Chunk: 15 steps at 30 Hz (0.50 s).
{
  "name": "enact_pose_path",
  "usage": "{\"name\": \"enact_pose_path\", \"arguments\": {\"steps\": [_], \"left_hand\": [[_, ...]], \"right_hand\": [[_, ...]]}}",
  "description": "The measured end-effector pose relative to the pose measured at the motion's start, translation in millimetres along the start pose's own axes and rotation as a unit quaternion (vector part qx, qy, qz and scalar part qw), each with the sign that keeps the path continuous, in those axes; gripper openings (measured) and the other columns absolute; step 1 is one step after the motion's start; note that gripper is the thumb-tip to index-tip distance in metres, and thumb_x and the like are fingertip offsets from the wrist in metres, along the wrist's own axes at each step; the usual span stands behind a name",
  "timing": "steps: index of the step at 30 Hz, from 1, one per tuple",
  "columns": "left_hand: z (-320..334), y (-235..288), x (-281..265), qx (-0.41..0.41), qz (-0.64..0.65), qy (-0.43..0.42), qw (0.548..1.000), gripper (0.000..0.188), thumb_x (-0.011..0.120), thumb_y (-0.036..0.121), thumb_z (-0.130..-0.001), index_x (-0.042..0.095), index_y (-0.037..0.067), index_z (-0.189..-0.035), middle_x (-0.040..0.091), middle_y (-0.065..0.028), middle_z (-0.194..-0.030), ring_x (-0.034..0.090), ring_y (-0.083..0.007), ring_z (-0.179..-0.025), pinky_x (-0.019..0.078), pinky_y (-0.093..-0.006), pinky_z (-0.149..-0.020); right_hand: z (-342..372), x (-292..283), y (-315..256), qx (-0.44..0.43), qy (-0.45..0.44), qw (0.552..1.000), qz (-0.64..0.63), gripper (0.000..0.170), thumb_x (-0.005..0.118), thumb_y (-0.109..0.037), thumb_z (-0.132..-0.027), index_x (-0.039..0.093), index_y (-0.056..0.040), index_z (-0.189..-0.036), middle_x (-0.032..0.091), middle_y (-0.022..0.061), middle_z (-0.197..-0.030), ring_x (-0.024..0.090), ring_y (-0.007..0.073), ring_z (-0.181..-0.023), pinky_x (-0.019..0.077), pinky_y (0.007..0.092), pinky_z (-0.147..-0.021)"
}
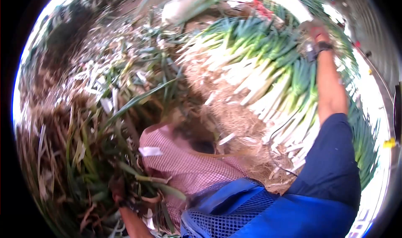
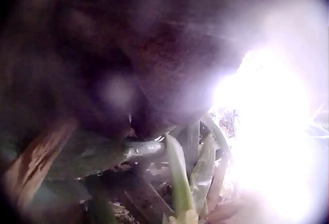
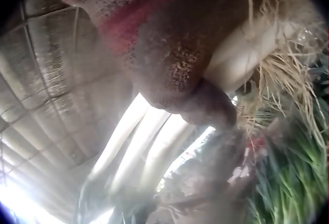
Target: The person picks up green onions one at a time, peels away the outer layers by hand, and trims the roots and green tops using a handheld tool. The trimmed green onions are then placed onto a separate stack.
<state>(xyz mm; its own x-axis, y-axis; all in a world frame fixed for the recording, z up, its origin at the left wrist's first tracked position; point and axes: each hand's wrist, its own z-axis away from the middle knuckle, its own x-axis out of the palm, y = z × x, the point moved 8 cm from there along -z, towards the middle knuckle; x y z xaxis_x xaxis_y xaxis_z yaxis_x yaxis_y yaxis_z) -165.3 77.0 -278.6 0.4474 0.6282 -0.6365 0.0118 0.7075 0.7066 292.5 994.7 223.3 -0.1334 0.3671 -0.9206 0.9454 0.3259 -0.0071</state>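
Observation:
At the upper right of the head view, my right hand [image 1: 315,32] wears a grey and red glove and grips several long green onions [image 1: 289,1] by their white stalks. In the right wrist view the gloved fingers [image 3: 180,70] curl round the white stalks [image 3: 136,147], with stringy roots [image 3: 288,80] hanging at one side. My left hand [image 1: 118,190] is low at the left, among a heap of stripped leaves [image 1: 88,154]. Dark and blurred in the left wrist view, its fingers [image 2: 175,80] lie right at some leaf pieces [image 2: 180,175]; I cannot tell whether they hold any.
A row of green onions [image 1: 272,79] lies across the middle right, roots [image 1: 234,125] toward me. Leaf litter [image 1: 113,66] covers the left and back. A checked cloth [image 1: 188,160] covers the lap beside a blue mesh garment [image 1: 234,208]. Corrugated sheeting [image 1: 368,28] stands at the right.

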Motion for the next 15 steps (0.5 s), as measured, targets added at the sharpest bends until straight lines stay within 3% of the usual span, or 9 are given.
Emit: {"name": "enact_pose_path", "arguments": {"steps": [1, 3, 4, 5, 7, 8, 10, 12, 15], "left_hand": [[1.0, -24.7, 1.2, -0.025, -0.004, 0.012, 1.0, 0.035, 0.073, 0.025, -0.094, 0.079, -0.003, -0.115, 0.081, -0.0203, -0.102, 0.075, -0.0304, -0.095, 0.0566, -0.0435, -0.088], [-0.2, -37.6, 13.9, -0.039, -0.014, -0.006, 0.999, 0.035, 0.071, 0.022, -0.095, 0.078, -0.003, -0.119, 0.081, -0.0193, -0.107, 0.075, -0.0286, -0.098, 0.0564, -0.0417, -0.091], [0.7, -48.1, 19.2, -0.065, -0.025, -0.013, 0.997, 0.036, 0.069, 0.019, -0.095, 0.077, -0.004, -0.123, 0.081, -0.0184, -0.112, 0.074, -0.0268, -0.102, 0.0562, -0.04, -0.094], [0.3, -57.7, 26.0, -0.057, -0.021, -0.017, 0.998, 0.036, 0.069, 0.019, -0.095, 0.077, -0.004, -0.123, 0.081, -0.0184, -0.112, 0.074, -0.0268, -0.102, 0.0562, -0.04, -0.094], [-2.5, -80.0, 48.6, -0.097, 0.193, -0.049, 0.975, 0.04, 0.065, 0.011, -0.097, 0.073, -0.005, -0.132, 0.079, -0.0144, -0.12, 0.071, -0.0231, -0.108, 0.0546, -0.0363, -0.098], [-0.8, -71.8, 52.7, -0.092, 0.195, -0.054, 0.975, 0.04, 0.065, 0.011, -0.097, 0.073, -0.005, -0.132, 0.079, -0.0144, -0.12, 0.071, -0.0231, -0.108, 0.0546, -0.0363, -0.098], [17.8, -45.8, 41.3, -0.044, 0.21, -0.035, 0.976, 0.037, 0.064, 0.009, -0.097, 0.074, -0.004, -0.129, 0.079, -0.0071, -0.109, 0.071, -0.0193, -0.093, 0.0561, -0.0333, -0.083], [23.0, -34.5, 36.9, -0.07, 0.254, -0.047, 0.963, 0.037, 0.064, 0.007, -0.096, 0.073, -0.005, -0.13, 0.078, -0.0085, -0.112, 0.07, -0.0194, -0.094, 0.0563, -0.0339, -0.083], [27.3, -19.4, 37.8, -0.141, 0.231, -0.074, 0.96, 0.037, 0.065, 0.009, -0.098, 0.072, -0.003, -0.133, 0.076, -0.0079, -0.111, 0.07, -0.0194, -0.095, 0.0565, -0.0338, -0.086]], "right_hand": [[30.1, 39.3, 19.6, 0.028, -0.071, 0.996, -0.054, 0.056, 0.078, -0.05, -0.082, 0.08, -0.0023, -0.112, 0.079, 0.0248, -0.109, 0.077, 0.0347, -0.099, 0.0594, 0.046, -0.087], [109.3, 135.3, 23.5, -0.075, -0.09, 0.961, -0.249, 0.025, 0.08, -0.026, -0.089, 0.083, -0.0051, -0.103, 0.08, 0.0118, -0.097, 0.072, 0.0249, -0.076, 0.0598, 0.0392, -0.071], [147.4, 202.1, 17.0, 0.086, -0.202, 0.852, -0.474, 0.026, 0.079, -0.028, -0.091, 0.081, -0.0083, -0.109, 0.076, 0.0114, -0.093, 0.071, 0.0256, -0.075, 0.059, 0.0411, -0.069], [194.0, 263.9, 9.8, 0.288, -0.224, 0.678, -0.638, 0.028, 0.077, -0.03, -0.094, 0.079, -0.0116, -0.115, 0.073, 0.0111, -0.088, 0.07, 0.0263, -0.075, 0.0583, 0.043, -0.067], [263.3, 308.7, -26.3, 0.411, -0.256, 0.661, -0.574, 0.056, 0.076, -0.045, -0.091, 0.066, -0.0052, -0.129, 0.069, 0.015, -0.083, 0.061, 0.0323, -0.061, 0.0549, 0.0502, -0.059], [300.9, 305.9, -53.3, 0.514, -0.235, 0.591, -0.576, 0.064, 0.075, -0.05, -0.091, 0.061, -0.0033, -0.134, 0.068, 0.0176, -0.082, 0.057, 0.0344, -0.059, 0.0527, 0.0553, -0.058], [299.3, 411.4, -30.6, 0.468, -0.218, 0.501, -0.695, 0.056, 0.075, -0.052, -0.092, 0.067, -0.0091, -0.127, 0.071, 0.0153, -0.091, 0.066, 0.0378, -0.074, 0.0548, 0.0609, -0.065], [308.0, 368.7, -55.0, 0.411, -0.267, 0.514, -0.704, 0.058, 0.074, -0.063, -0.088, 0.072, -0.0126, -0.118, 0.074, 0.0085, -0.11, 0.063, 0.0306, -0.086, 0.0545, 0.0487, -0.074], [314.2, 382.6, -31.7, 0.492, -0.262, 0.586, -0.588, 0.065, 0.075, -0.067, -0.087, 0.072, -0.0152, -0.126, 0.07, 0.0125, -0.126, 0.063, 0.0283, -0.097, 0.053, 0.0513, -0.078]]}}
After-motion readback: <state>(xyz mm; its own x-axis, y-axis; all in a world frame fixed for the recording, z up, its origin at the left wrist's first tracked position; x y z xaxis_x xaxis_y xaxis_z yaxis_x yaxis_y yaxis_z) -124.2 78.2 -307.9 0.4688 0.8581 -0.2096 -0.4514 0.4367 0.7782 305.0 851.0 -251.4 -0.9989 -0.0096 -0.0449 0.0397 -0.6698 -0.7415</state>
